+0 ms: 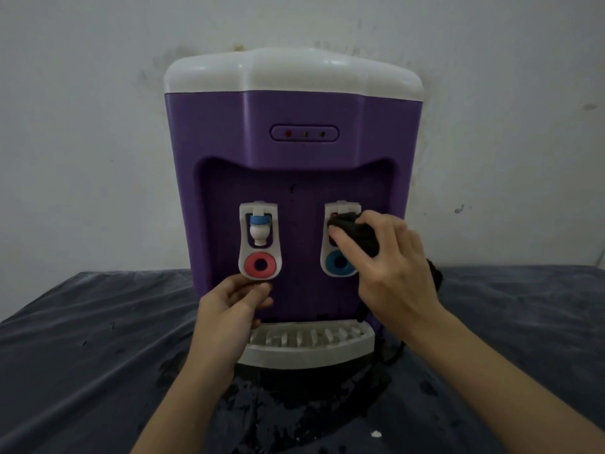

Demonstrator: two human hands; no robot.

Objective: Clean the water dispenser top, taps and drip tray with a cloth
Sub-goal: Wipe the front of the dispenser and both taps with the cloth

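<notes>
Dispenser: the purple water dispenser [294, 152] with its white top [291, 72] stands on the counter [82, 339] against a stained wall [98, 93].
Right hand: my right hand [389, 267] has its grip clamped on a dark cloth [355, 231], pressing it onto the right tap [340, 208].
What's in the way: my hand and the cloth hide most of that tap; only its blue ring [337, 265] peeks out below.
Left hand: my left hand [229, 312] sits just under the left tap [260, 231] and its red ring [260, 264], fingers curled together; I think they hold nothing, but it is dim there.
Drip tray: the white drip tray [307, 342] lies at the base, partly behind my left wrist.
Counter: dark cover, wet patches in front, a small white scrap [376, 434] near me.
Behind: a dark cord [435, 276] trails off to the right.
</notes>
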